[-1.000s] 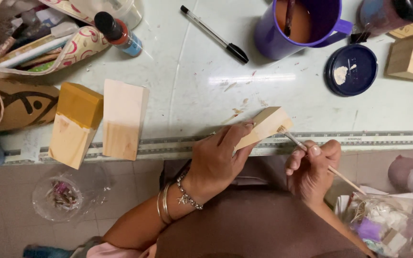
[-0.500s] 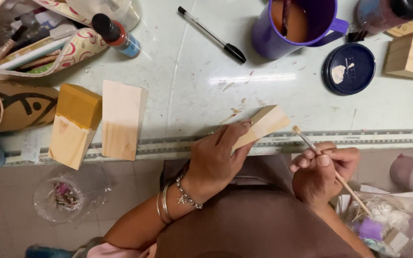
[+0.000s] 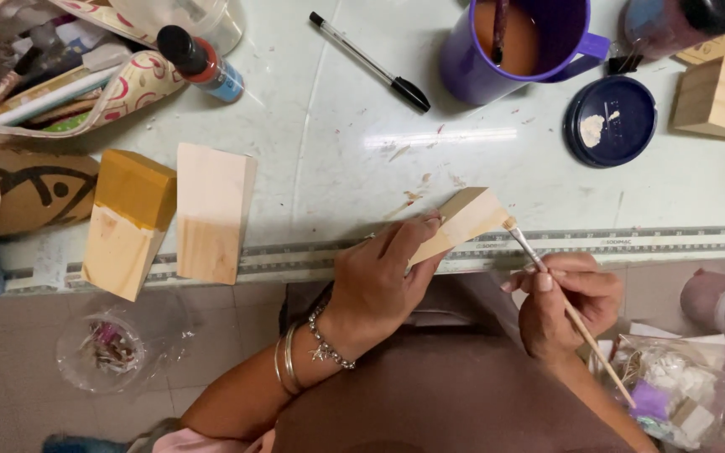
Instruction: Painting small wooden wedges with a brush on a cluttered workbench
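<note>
Holding a small wooden block (image 3: 461, 221) in our left hand (image 3: 377, 277), fingers clamped around its lower end, block tilted over the near table edge (image 3: 631, 243). Our right hand (image 3: 565, 300) pinches a thin paintbrush (image 3: 565, 306), fingers closed on the handle; bristle tip touches the block's right end. Two more wooden blocks, one part-yellow (image 3: 127, 220) and one plain (image 3: 211, 210), lie to the left, overhanging the edge. Behind: purple mug (image 3: 522, 46) with brown liquid, dark blue lid (image 3: 611, 120) with a pale paint dab, black pen (image 3: 369, 60).
</note>
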